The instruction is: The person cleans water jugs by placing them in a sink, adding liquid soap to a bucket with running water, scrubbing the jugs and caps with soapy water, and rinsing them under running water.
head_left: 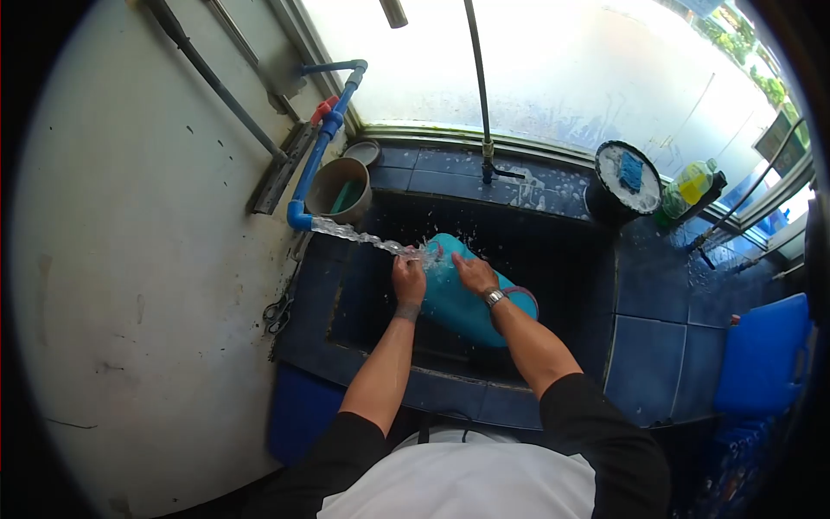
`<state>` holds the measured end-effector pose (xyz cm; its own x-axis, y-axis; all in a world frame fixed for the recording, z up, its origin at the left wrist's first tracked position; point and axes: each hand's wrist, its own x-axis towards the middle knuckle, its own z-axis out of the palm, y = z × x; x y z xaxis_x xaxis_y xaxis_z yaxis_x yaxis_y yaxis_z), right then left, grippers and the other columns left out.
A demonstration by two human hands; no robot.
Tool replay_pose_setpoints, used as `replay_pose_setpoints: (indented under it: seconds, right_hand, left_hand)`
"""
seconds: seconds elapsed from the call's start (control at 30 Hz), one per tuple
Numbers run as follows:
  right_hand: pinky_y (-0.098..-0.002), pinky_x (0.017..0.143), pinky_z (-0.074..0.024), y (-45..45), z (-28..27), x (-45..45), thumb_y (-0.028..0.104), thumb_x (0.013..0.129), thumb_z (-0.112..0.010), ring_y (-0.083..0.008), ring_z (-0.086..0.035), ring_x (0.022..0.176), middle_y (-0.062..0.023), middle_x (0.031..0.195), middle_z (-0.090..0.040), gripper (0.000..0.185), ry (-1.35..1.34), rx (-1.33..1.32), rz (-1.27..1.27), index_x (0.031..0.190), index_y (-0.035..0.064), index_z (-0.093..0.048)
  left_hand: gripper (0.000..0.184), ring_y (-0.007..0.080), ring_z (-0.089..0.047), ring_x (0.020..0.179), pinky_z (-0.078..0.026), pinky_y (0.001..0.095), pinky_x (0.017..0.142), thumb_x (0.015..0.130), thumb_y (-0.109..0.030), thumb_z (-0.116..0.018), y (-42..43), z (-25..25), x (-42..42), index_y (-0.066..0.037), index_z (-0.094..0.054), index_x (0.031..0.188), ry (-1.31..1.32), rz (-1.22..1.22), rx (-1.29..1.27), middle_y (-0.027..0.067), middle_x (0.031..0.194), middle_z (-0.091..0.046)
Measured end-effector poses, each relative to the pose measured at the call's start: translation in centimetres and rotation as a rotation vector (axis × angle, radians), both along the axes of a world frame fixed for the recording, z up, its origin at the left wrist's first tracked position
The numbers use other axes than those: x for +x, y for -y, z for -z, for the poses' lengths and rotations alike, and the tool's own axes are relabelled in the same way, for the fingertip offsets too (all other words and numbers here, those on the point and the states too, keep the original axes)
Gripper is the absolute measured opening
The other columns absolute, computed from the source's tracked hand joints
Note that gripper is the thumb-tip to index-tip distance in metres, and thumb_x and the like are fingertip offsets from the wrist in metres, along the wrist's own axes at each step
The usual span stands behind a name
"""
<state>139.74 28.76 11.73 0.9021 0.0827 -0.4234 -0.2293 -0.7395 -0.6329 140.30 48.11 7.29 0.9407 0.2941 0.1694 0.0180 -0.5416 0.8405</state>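
Note:
A long teal plastic container (458,303) lies tilted over the dark sink basin (562,285), with a pinkish rim at its right end. At its upper left end my left hand (409,278) is closed, its fingertips partly hidden by splashing water. My right hand (475,275), with a metal watch (494,297) on the wrist, grips the container's upper side. From the blue pipe (300,214) a strong stream of water (363,236) runs onto the container between my hands, and drops fly up around it.
A brown bucket (333,186) with something green inside stands behind the pipe outlet. On the tiled ledge are a black bucket (609,201) of suds, a blue sponge (632,173) and a yellow-green bottle (692,186). Scissors (277,314) hang at left; a blue plastic case (761,355) stands right.

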Motion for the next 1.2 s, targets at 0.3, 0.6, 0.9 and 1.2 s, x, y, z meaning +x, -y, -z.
replay_pose_setpoints:
  seconds: [0.3,0.6,0.9,1.2]
  right_hand:
    - [-0.0368,0.079,-0.0432,18.7,11.8,-17.5,0.064,0.090,-0.030,-0.0271,-0.058,0.089,-0.0178,0.098,-0.062,0.074,-0.216,0.289,0.137,0.104,-0.0024,-0.060]
    - [-0.0372,0.074,-0.0424,22.1,6.5,-18.0,0.061,0.090,-0.035,-0.0251,-0.057,0.082,-0.0187,0.093,-0.062,0.070,-0.238,0.360,0.180,0.103,-0.0035,-0.059]
    - [-0.0337,0.062,-0.0454,-2.9,5.1,-0.6,0.054,0.092,-0.040,-0.0181,-0.054,0.065,-0.0082,0.077,-0.061,0.053,-0.445,1.082,0.190,0.094,0.0054,-0.061]
    - [-0.0356,0.087,-0.0466,-11.3,1.0,-2.4,0.042,0.089,-0.051,-0.0241,-0.056,0.101,-0.0098,0.116,-0.055,0.052,0.153,1.092,0.842,0.123,0.0044,-0.044]
  left_hand:
    - [0.052,0.0362,-0.034,0.129,-0.025,0.0498,0.107,0.090,-0.038,-0.049,8.4,7.6,-0.8,-0.003,-0.046,0.129,-0.106,0.580,0.335,0.0196,0.134,-0.044]
    - [0.054,0.0354,-0.033,0.129,-0.024,0.0526,0.105,0.091,-0.043,-0.046,9.5,6.3,-3.0,-0.007,-0.046,0.131,-0.086,0.792,0.415,0.0163,0.139,-0.040]
    - [0.052,0.0349,-0.041,0.124,-0.034,0.0397,0.102,0.086,-0.030,-0.060,3.2,0.0,-3.8,-0.003,-0.048,0.128,-0.197,0.054,-0.141,0.0190,0.136,-0.042]
    - [0.069,0.0435,-0.033,0.128,-0.027,0.0477,0.106,0.080,-0.047,-0.060,-8.3,-8.0,-6.8,-0.007,-0.043,0.134,-0.300,-0.029,0.459,0.0218,0.138,-0.038]
